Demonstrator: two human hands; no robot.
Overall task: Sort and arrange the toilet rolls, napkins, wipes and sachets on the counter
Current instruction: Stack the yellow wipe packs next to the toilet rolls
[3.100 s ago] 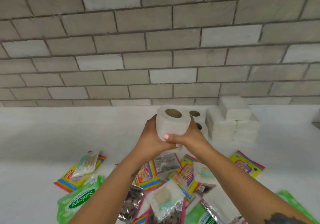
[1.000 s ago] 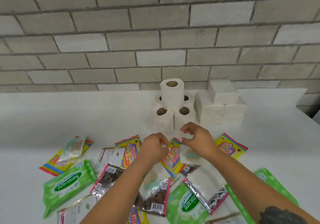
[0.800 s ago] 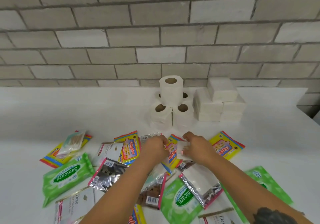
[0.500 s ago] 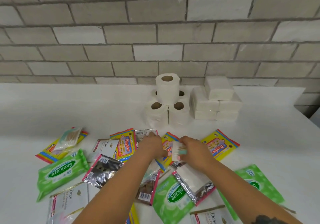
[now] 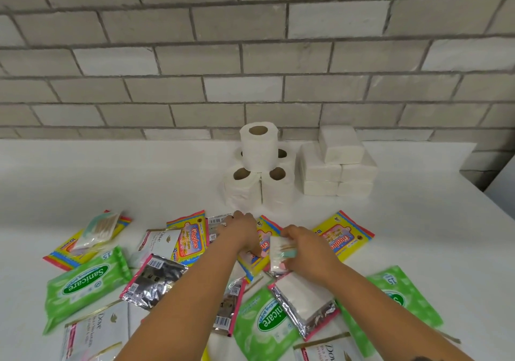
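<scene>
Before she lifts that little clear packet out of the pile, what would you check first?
1. Right hand grips the clear cotton-bud packet: ok.
2. Left hand holds nothing: cannot tell; it rests on the sachets, fingertips hidden.
3. Packet free of neighbours: not ok; it lies on a Giggles sachet and a foil sachet.
4. Toilet roll stack upright, clear of the hands: ok.
5. Napkin stack tidy beside the rolls: ok.
6. Matching cotton-bud packet at far left visible as a partner: ok.
</scene>
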